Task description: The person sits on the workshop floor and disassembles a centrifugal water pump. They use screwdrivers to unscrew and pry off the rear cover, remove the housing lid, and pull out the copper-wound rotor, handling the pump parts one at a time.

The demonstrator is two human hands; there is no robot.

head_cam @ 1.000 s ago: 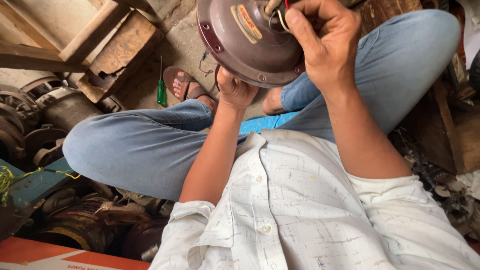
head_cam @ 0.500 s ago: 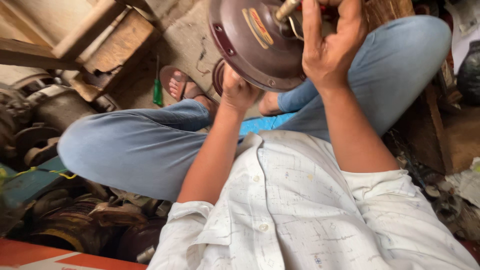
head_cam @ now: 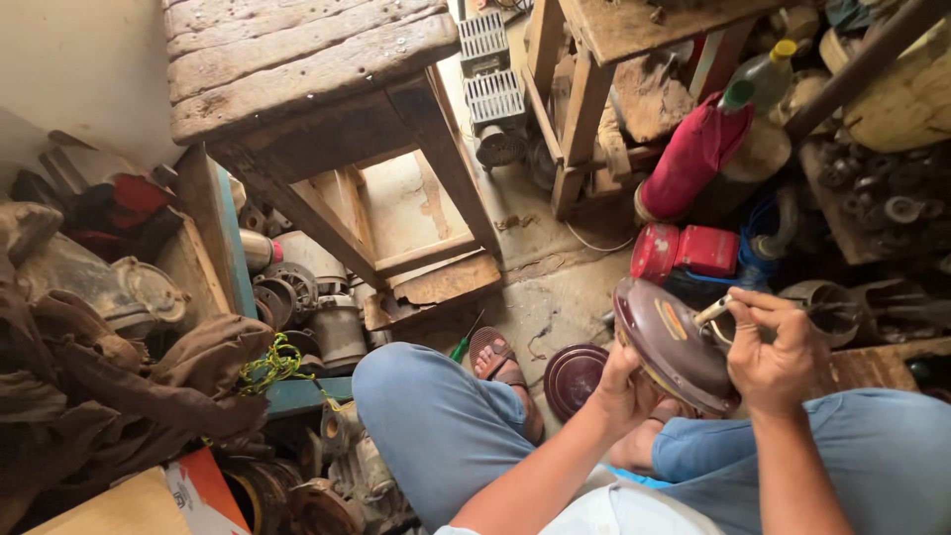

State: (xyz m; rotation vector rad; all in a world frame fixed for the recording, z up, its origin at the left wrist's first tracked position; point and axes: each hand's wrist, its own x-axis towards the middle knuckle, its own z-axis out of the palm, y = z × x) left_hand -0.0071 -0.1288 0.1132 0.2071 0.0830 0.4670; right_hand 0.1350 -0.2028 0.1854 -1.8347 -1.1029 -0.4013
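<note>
Risk of a drop comes first: we judge the brown motor housing [head_cam: 674, 342] could slip, since our left hand [head_cam: 622, 386] only cups its lower rim, fingers closed against the edge. Our right hand [head_cam: 778, 352] is pinched shut on a pale shaft or wire end [head_cam: 715, 310] at the housing's centre; a hard pull there could tear the wiring. The housing sits tilted between both hands, above our knees. A second brown cover [head_cam: 573, 376] lies on the floor just below the left hand, beside our sandalled foot [head_cam: 495, 359]. A green-handled screwdriver [head_cam: 464, 343] lies further left.
</note>
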